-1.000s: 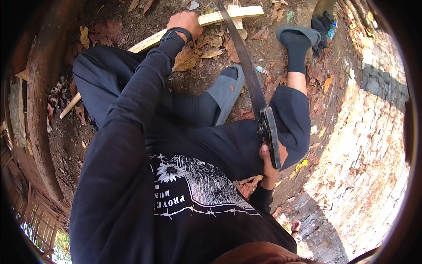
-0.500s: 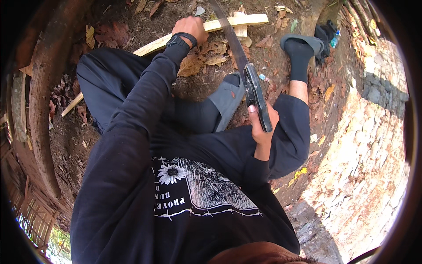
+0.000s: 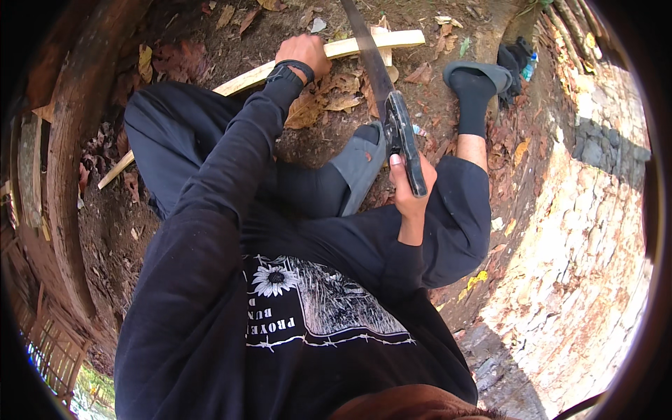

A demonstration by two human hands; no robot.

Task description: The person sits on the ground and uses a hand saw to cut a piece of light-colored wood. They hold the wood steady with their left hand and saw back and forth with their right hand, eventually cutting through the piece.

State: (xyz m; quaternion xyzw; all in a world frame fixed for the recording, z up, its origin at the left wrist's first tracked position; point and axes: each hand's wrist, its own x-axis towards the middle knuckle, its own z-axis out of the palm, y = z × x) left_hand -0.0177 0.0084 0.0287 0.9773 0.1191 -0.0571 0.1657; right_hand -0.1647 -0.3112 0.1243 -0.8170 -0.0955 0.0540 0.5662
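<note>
My left hand [image 3: 306,54] is closed around a long pale strip of wood [image 3: 255,77], which runs under my left leg and out to the right. A short wood block [image 3: 383,46] lies beneath the strip near its right end. My right hand [image 3: 413,183] grips the dark handle of a handsaw [image 3: 402,136]. The saw's blade reaches away from me and lies across the strip, between my left hand and the strip's right end. The blade is slightly blurred, and its far tip runs out of view at the top.
Brown leaves [image 3: 304,110] litter the dirt ground. My feet wear grey sandals [image 3: 364,164]. A thick wooden post [image 3: 66,161] curves along the left side, with bamboo slats [image 3: 52,343] below. A dark bundle [image 3: 514,59] and a small bottle [image 3: 530,66] lie at the upper right.
The saw and my right hand have moved away from me, sliding the blade forward across the strip. My left hand stays on the wood.
</note>
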